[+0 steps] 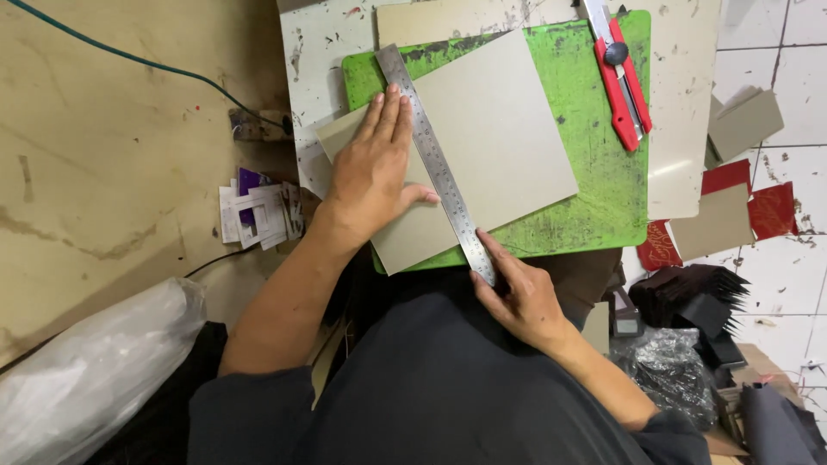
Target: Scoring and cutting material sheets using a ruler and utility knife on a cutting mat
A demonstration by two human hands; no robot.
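On the bench (129, 172), a green cutting mat (603, 164) carries a grey cardboard sheet (508, 146). Steel ruler (435, 164) lies diagonally across the sheet, long axis running from far-left to near-right. Left hand (375, 172) presses flat on sheet and ruler's left edge, fingers together, thumb out. Right hand (521, 297) pinches the ruler's near end. Red utility knife (622, 77) sits unheld, far right, nearer the right hand.

I see open green cutting mat (594, 172) right of the grey card (500, 146); the red utility knife (622, 86) blocks its far corner.
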